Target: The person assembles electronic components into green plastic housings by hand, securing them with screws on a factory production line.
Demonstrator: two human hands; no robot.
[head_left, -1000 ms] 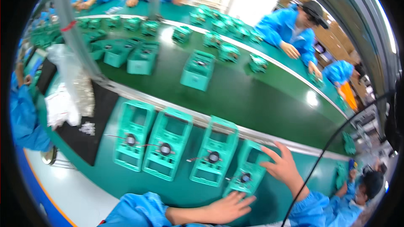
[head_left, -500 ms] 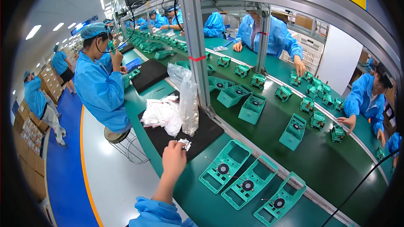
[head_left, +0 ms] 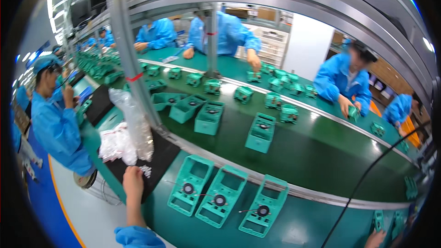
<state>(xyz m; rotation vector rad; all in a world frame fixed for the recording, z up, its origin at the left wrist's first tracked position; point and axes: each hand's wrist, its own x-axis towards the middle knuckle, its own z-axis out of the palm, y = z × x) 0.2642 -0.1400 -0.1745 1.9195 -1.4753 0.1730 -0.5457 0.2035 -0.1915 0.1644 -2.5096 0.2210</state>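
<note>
My left hand point(head_left: 133, 182) reaches in from the lower edge over the black mat point(head_left: 166, 152). Its fingers are curled together beside a small heap of white pieces point(head_left: 146, 171); whatever they pinch is too small to make out. Three green plastic housings lie in a row to the right of the hand: the left housing point(head_left: 202, 166), the middle housing point(head_left: 237, 180) and the right housing point(head_left: 273, 188). Each carries a round black fan with thin wires. My right hand does not show.
Clear bags point(head_left: 146, 144) and white packets point(head_left: 115, 143) lie on the mat by a metal post point(head_left: 126, 50). The conveyor point(head_left: 312, 156) carries green housings and assemblies. Co-workers in blue sit around it. A black cable point(head_left: 363, 177) crosses at right; another person's hand point(head_left: 376, 238) shows lower right.
The view has swung right, so the bench sits further left in it. My left hand stays at the white pieces. A co-worker across the belt now holds a green assembly.
</note>
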